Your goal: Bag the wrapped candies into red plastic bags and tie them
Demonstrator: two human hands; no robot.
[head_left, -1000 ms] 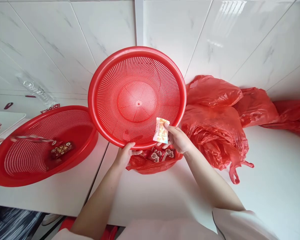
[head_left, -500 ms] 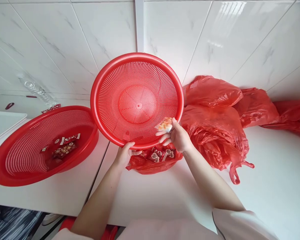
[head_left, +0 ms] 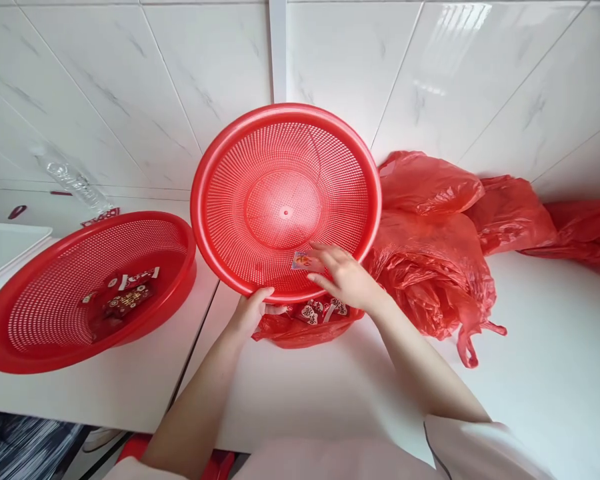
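Observation:
A red plastic basket (head_left: 285, 160) with mesh walls is tilted, its mouth facing me. My left hand (head_left: 250, 317) grips its lower rim, thumb over the edge. Inside the mouth, near the lower right wall, my right hand (head_left: 343, 277) is palm down with thumb and fingers apart. A small printed packet (head_left: 303, 261) shows just beyond its fingertips; whether they still touch it I cannot tell. Under the basket's lower rim sits an open red plastic bag (head_left: 305, 337), with red wrapped packets (head_left: 314, 312) showing inside.
A second red basket (head_left: 167, 320) leans at the left with several packets (head_left: 130, 300) in it. Red plastic bags (head_left: 430, 267) are heaped on the right. A clear bottle (head_left: 75, 180) lies by the tiled wall. Part of a white tray (head_left: 10, 247) shows at the far left.
My right hand has turned palm down and moved slightly left, its fingers opening from the packet, which now shows a different side. The held basket has shifted a little to the right.

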